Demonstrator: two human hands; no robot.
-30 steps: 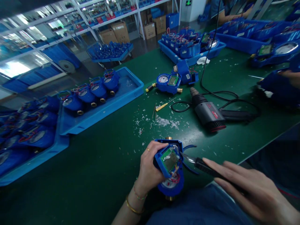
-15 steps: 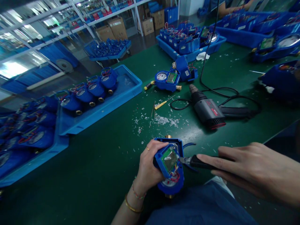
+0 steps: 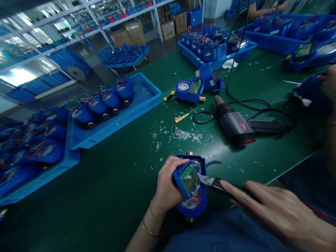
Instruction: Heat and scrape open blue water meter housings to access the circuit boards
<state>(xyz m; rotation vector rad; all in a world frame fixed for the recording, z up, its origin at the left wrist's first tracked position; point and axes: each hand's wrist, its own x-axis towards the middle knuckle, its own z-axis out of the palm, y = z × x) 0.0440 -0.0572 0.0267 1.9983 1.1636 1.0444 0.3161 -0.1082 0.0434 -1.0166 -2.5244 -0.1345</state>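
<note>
My left hand (image 3: pixel 169 185) is wrapped round the blue display housing of a water meter (image 3: pixel 193 208) near the table's front edge. A green circuit board with a small screen (image 3: pixel 190 180) faces up from the housing, which sits tilted over the meter body. Red and yellow wires show below the board. In my right hand (image 3: pixel 275 206) is a black-handled utility knife (image 3: pixel 219 184), its blade tip at the right edge of the board. Whether the tip touches the board or only overlaps it, I cannot tell. Brass fittings stick out at both ends of the meter.
A heat gun (image 3: pixel 235 124) with a black cable lies beyond, beside white scraps (image 3: pixel 187 134) and a yellow screwdriver (image 3: pixel 182 118). Blue trays of meters stand left (image 3: pixel 118 124) and at the back (image 3: pixel 194 61). Part of another person's hand (image 3: pixel 331 82) shows at right.
The knife and my right hand have tilted, with the handle lower and the blade further over the board's edge. Another person's hand has come in at the right edge. My left hand keeps its hold.
</note>
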